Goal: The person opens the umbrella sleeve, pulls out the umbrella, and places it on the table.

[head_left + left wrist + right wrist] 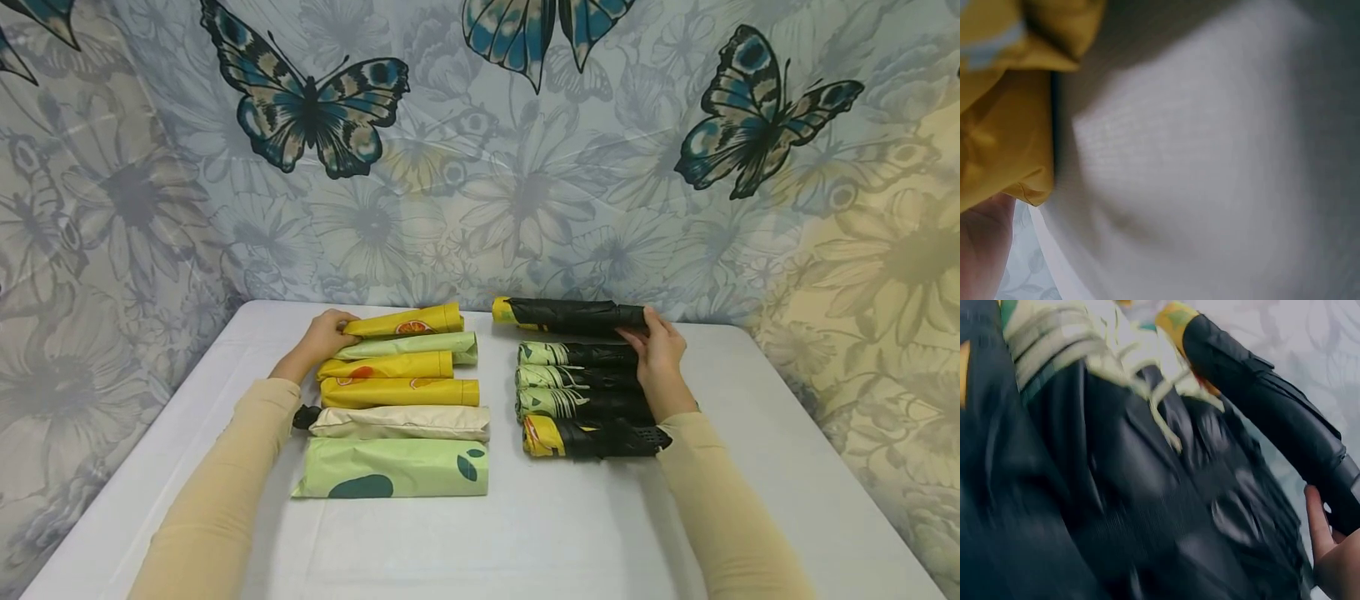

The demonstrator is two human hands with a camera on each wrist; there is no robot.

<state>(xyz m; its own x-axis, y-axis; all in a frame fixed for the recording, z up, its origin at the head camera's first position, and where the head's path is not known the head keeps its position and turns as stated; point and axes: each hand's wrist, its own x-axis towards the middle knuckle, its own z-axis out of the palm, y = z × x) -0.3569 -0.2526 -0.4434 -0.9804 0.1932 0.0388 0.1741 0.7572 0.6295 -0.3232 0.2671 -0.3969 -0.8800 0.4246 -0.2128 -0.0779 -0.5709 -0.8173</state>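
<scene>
My left hand (324, 336) holds the left end of a yellow rolled fabric bundle (405, 322) printed with an orange slice, at the back of the left row. In the left wrist view, folded yellow fabric (1007, 140) hides most of the fingers. My right hand (663, 362) grips the right end of a black roll (577, 316) with a yellow tip, behind the right row. The right wrist view shows that black roll (1260, 394) angled above the others, thumb and fingers around its near end. Their exact kind is unclear.
Below on the left lie light green (405, 346), yellow (405, 392), cream (405, 422) and larger green (427, 467) bundles. On the right, several black-and-green rolls (543, 377) and a black-and-yellow roll (547, 437) lie stacked in a row on the white table (570, 542). Butterfly-print cloth (525, 192) hangs behind.
</scene>
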